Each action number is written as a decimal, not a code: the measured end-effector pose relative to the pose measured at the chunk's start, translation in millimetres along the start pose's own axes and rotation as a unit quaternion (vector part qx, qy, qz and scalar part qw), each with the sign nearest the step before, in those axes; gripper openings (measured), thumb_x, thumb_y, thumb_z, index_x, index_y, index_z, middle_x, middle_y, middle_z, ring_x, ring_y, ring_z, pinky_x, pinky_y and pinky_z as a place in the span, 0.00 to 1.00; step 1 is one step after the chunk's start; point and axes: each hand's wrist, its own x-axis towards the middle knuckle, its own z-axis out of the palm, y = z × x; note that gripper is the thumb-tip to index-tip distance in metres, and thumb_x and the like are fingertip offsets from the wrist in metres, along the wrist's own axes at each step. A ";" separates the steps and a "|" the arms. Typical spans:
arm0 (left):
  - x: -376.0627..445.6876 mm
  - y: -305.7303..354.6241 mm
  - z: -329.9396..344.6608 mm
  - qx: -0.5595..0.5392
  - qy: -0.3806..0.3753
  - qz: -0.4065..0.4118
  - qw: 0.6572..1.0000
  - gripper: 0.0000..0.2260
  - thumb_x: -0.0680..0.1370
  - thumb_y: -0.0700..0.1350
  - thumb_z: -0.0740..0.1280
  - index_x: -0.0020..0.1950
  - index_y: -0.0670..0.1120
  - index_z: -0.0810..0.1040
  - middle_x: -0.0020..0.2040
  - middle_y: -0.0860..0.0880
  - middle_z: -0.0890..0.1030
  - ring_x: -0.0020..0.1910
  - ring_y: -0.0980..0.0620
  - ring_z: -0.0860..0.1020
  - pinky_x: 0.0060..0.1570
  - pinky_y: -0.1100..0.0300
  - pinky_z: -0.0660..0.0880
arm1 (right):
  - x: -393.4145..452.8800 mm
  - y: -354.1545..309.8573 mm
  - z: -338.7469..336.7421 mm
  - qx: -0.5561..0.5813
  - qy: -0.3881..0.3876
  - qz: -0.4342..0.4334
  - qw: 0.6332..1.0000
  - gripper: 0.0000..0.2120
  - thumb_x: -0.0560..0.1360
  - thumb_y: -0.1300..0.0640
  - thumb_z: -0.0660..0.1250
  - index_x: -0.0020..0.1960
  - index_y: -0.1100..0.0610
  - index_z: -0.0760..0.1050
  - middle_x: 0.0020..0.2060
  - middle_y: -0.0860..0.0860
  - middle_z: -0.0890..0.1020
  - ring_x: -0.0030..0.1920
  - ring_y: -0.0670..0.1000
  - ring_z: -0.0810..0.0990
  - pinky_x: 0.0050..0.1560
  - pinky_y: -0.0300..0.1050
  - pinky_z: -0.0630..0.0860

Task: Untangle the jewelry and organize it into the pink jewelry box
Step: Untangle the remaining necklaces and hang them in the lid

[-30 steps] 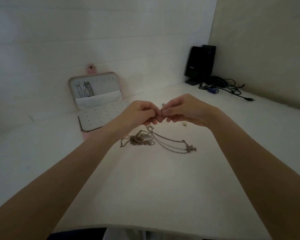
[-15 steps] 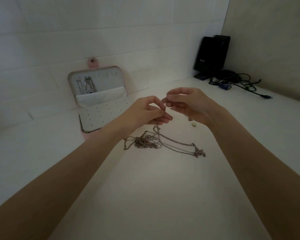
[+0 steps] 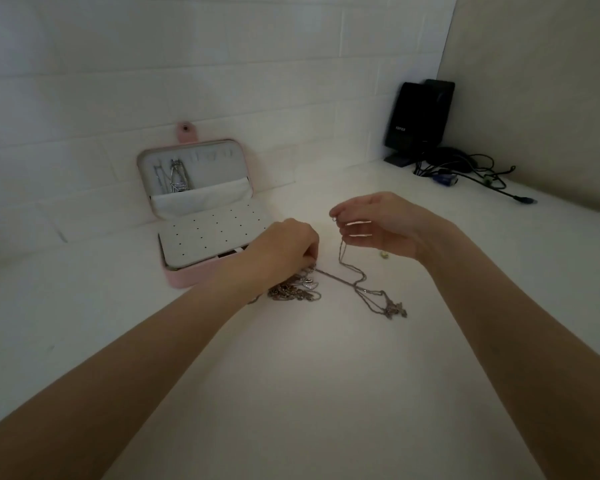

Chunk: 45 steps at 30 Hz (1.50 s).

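A tangled pile of silver chains [image 3: 293, 292] lies on the white table, just right of the pink jewelry box [image 3: 187, 278]. My left hand [image 3: 284, 249] is down on the pile, fingertips pinched on a chain at its top edge. My right hand [image 3: 378, 221] is raised above the table and pinches the clasp end of a thin necklace [image 3: 352, 277]. That chain hangs down and trails right to a small pendant [image 3: 395, 308] on the table. The box stands open, its lid leaning on the wall with one necklace [image 3: 177, 180] hung inside.
A small pale bead [image 3: 383, 254] lies on the table under my right wrist. Black speakers [image 3: 418, 121] and a bundle of dark cables [image 3: 465, 171] fill the back right corner. A white tiled wall runs behind the box.
My hands have parted. The left hand dropped from chest height onto the chain pile, while the right hand stayed up, holding the necklace end. The camera moved closer.
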 end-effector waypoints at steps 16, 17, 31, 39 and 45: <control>-7.0 0.4 -27.6 -0.604 0.092 -0.157 0.776 0.04 0.77 0.35 0.65 0.43 0.38 0.77 0.38 0.44 0.79 0.31 0.58 0.79 0.38 0.70 0.77 | 4.4 -4.3 17.1 -0.034 -0.005 -0.087 0.996 0.03 0.73 0.70 0.66 0.43 0.65 0.79 0.34 0.55 0.79 0.32 0.45 0.76 0.35 0.34 0.74; -7.9 0.3 -28.0 -0.612 0.087 -0.155 0.770 0.03 0.76 0.35 0.65 0.43 0.38 0.78 0.38 0.45 0.80 0.31 0.59 0.79 0.38 0.70 0.77 | 4.4 -4.8 17.1 -0.029 -0.003 -0.089 0.996 0.03 0.73 0.70 0.66 0.43 0.66 0.78 0.34 0.55 0.79 0.31 0.45 0.76 0.35 0.34 0.74; -7.7 2.3 -32.6 -0.710 0.062 -0.209 0.670 0.03 0.75 0.33 0.67 0.41 0.36 0.78 0.31 0.46 0.81 0.29 0.56 0.80 0.34 0.68 0.78 | -2.7 -8.4 19.7 -0.154 0.021 -0.154 0.976 0.06 0.71 0.70 0.68 0.40 0.61 0.77 0.35 0.53 0.80 0.33 0.43 0.77 0.39 0.32 0.74; -6.2 -0.4 -30.7 -0.708 0.091 -0.212 0.667 0.05 0.74 0.32 0.67 0.40 0.40 0.75 0.32 0.46 0.80 0.28 0.57 0.78 0.33 0.69 0.77 | -1.6 -13.3 29.4 -0.259 0.039 -0.233 0.936 0.07 0.69 0.72 0.69 0.43 0.62 0.76 0.33 0.50 0.78 0.30 0.37 0.76 0.34 0.28 0.72; -8.6 -2.4 -33.6 -0.712 0.090 -0.192 0.669 0.07 0.75 0.31 0.66 0.40 0.41 0.72 0.28 0.48 0.81 0.28 0.56 0.79 0.34 0.69 0.77 | -0.7 -12.3 29.7 -0.193 0.043 -0.230 0.953 0.12 0.69 0.73 0.69 0.48 0.62 0.75 0.38 0.53 0.81 0.34 0.44 0.79 0.34 0.30 0.72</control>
